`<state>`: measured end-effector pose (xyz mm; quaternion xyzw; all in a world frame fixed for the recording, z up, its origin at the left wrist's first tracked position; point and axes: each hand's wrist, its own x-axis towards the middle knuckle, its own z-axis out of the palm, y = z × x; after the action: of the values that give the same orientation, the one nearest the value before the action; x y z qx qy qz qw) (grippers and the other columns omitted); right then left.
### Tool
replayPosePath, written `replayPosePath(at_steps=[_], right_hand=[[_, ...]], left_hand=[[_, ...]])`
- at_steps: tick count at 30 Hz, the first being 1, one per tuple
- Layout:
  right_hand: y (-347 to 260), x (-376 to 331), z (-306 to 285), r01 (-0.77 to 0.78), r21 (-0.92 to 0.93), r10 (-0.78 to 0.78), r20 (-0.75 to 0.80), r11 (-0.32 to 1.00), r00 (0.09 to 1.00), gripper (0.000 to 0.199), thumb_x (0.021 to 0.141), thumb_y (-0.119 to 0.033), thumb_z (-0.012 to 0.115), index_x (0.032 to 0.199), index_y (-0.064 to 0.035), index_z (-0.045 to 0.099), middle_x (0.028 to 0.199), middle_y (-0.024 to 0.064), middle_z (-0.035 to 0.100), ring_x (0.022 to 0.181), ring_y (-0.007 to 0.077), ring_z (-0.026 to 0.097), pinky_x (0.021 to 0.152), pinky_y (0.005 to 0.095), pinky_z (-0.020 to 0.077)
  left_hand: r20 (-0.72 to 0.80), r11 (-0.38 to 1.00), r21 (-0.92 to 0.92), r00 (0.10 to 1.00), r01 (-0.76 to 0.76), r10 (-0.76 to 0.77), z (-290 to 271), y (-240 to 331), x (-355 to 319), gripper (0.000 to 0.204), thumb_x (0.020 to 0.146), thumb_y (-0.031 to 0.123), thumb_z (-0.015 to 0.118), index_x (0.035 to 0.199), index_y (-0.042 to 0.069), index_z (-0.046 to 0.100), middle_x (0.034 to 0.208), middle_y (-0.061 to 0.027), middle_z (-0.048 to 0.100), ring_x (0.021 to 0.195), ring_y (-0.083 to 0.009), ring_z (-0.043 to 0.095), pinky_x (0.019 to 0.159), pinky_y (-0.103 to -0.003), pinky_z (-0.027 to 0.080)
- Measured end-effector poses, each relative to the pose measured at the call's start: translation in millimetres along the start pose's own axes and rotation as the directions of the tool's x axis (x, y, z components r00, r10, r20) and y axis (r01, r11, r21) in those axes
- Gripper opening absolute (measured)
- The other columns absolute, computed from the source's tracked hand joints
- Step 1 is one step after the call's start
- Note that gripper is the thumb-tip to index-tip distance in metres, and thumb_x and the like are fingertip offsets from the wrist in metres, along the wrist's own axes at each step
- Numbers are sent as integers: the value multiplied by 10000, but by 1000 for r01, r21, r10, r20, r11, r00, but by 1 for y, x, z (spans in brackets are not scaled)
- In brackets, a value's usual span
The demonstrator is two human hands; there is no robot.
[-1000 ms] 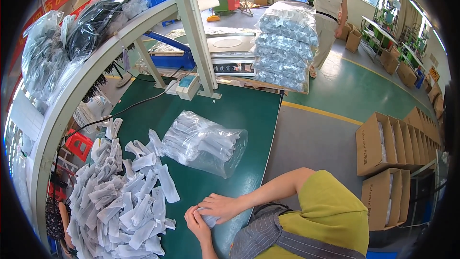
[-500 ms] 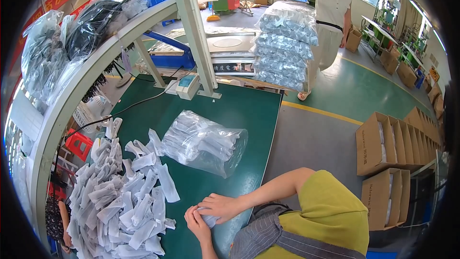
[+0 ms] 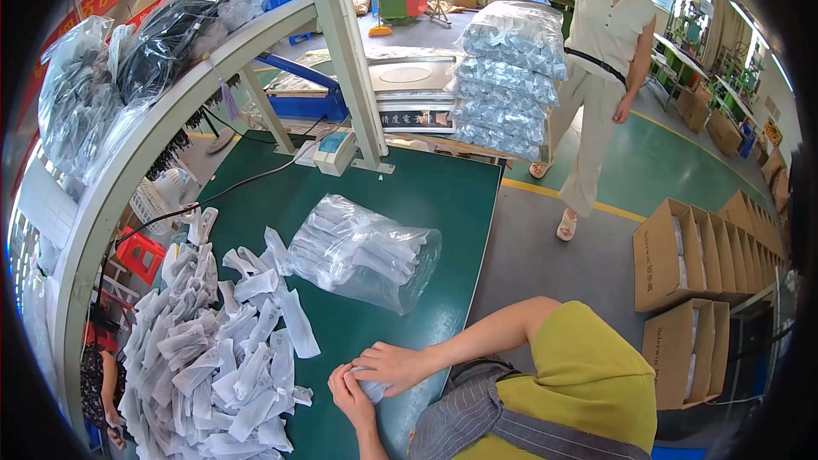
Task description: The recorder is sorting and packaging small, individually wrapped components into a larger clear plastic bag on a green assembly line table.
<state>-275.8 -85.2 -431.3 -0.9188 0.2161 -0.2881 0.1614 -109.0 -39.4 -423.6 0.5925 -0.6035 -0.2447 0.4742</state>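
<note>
Pale grey-white film, soft and crumpled, peeks out between two bare hands at six o'clock in the view. It's a small folded packet (image 3: 375, 391), mostly covered, resting low over the smooth, glossy green tabletop (image 3: 426, 183). Look at the left hand (image 3: 353, 398): fingers bent, half closed around the packet's near-left side. And the right hand (image 3: 390, 369) lies across the top, fingers together and curled gently down, so the packet is held between the two; the exact finger contact underneath is hidden.

Over at nine o'clock from the hands, what a heap! Long, flat, matte grey-white wrapped pieces (image 3: 204, 358) tumble over one another, edges creased, ends blunt. Straight up at twelve, a clear, shiny plastic bag (image 3: 362, 251) lies on its side, wrinkled and bulging with similar slim pieces, its slack mouth spreading toward four o'clock. Beyond it, also at twelve, a boxy white-and-blue device (image 3: 333, 154) sits by the foot of a cream-painted metal post (image 3: 348, 60).

Out to one o'clock, plump clear bags (image 3: 509, 89) stack up in glinting layers, and beside them stands a person in cream clothing (image 3: 601, 51), one arm raised. Round at two, brown corrugated cartons (image 3: 669, 277) line the floor, square-edged and open-faced.
</note>
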Motion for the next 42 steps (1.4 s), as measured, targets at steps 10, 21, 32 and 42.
replayPosePath(at_steps=[10, 21, 32, 42], right_hand=[[-8, 8, 1, -186, -95, 202, 206, 978, 957, 717, 629, -338, 779, 1235, -55, 520, 1132, 125, 571, 1009, 299, 535, 806, 421, 401], [46, 64, -65, -281, 449, 134, 330, 848, 934, 335, 844, -61, 628, 1178, -46, 622, 1188, 137, 621, 1124, 320, 579, 939, 418, 479], [85, 145, 44, 345, -250, -305, 186, 905, 934, 163, 745, -184, 643, 896, -125, 662, 1019, 93, 550, 1039, 271, 500, 862, 392, 398], [85, 170, 33, 185, -135, -153, 217, 973, 964, 250, 735, -120, 638, 955, -53, 540, 824, 102, 622, 860, 296, 612, 683, 438, 483]], left_hand=[[327, 824, 389, 898, -411, 294, -17, 8, -10, 775, 844, 454, 659, 1418, -9, 420, 1434, -180, 475, 1361, -321, 420, 1140, -518, 240], [384, 838, 371, 888, -400, 254, -37, 4, -2, 920, 645, 438, 813, 1370, -1, 454, 1299, -133, 513, 1230, -311, 465, 1046, -457, 352], [351, 861, 387, 916, -330, 194, -30, -2, -14, 912, 629, 444, 838, 1332, -12, 478, 1244, -184, 532, 1169, -377, 481, 1020, -493, 353], [463, 753, 442, 843, -488, 274, -36, 2, -3, 927, 653, 497, 810, 1302, -65, 459, 1250, -224, 501, 1205, -406, 449, 1039, -550, 312]])
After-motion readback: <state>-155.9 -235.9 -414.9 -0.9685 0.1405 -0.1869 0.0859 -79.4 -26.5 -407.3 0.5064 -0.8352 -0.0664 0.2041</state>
